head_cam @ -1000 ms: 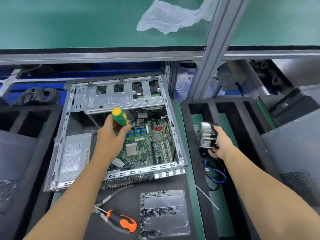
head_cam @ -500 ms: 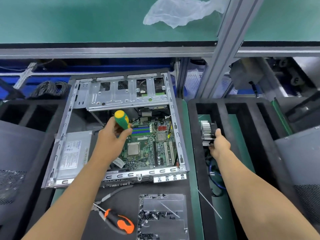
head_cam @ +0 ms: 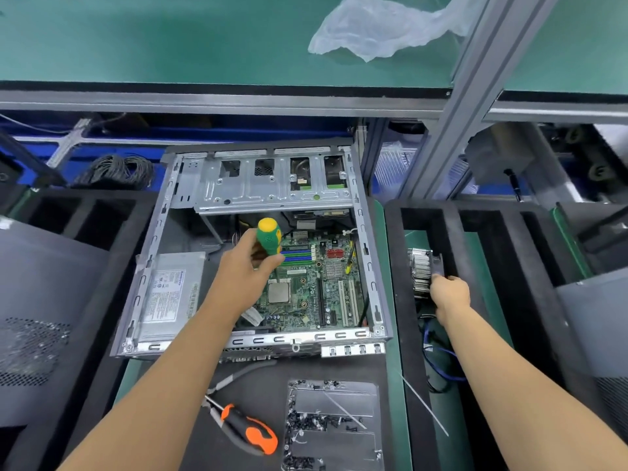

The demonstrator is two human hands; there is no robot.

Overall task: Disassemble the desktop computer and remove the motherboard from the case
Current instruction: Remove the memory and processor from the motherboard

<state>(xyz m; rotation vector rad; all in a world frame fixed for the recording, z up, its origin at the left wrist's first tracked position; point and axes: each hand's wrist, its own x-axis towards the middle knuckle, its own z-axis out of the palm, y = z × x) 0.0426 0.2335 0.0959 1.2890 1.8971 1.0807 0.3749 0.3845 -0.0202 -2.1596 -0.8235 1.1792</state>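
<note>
An open grey computer case (head_cam: 372, 290) lies flat in the middle. Inside it the green motherboard (head_cam: 307, 294) shows a bare CPU socket and blue memory slots. A silver power supply (head_cam: 170, 297) fills the case's left side. My left hand (head_cam: 243, 270) is over the board, shut on a green and yellow screwdriver (head_cam: 269, 235) held upright. My right hand (head_cam: 448, 295) rests in the black foam tray (head_cam: 394, 266) to the right, fingers on a finned metal heatsink (head_cam: 421, 271) that stands in a slot.
Orange-handled pliers (head_cam: 246, 430) and a clear tray with several black screws (head_cam: 333, 426) lie in front of the case. Blue cables (head_cam: 441, 362) sit in the right tray. A second foam tray (head_cam: 85, 219) holds a grey panel on the left. A plastic bag (head_cam: 384, 25) lies on the upper shelf.
My right hand has set the heatsink down into the foam tray slot and slid towards its near side. The left hand and screwdriver have stayed over the board.
</note>
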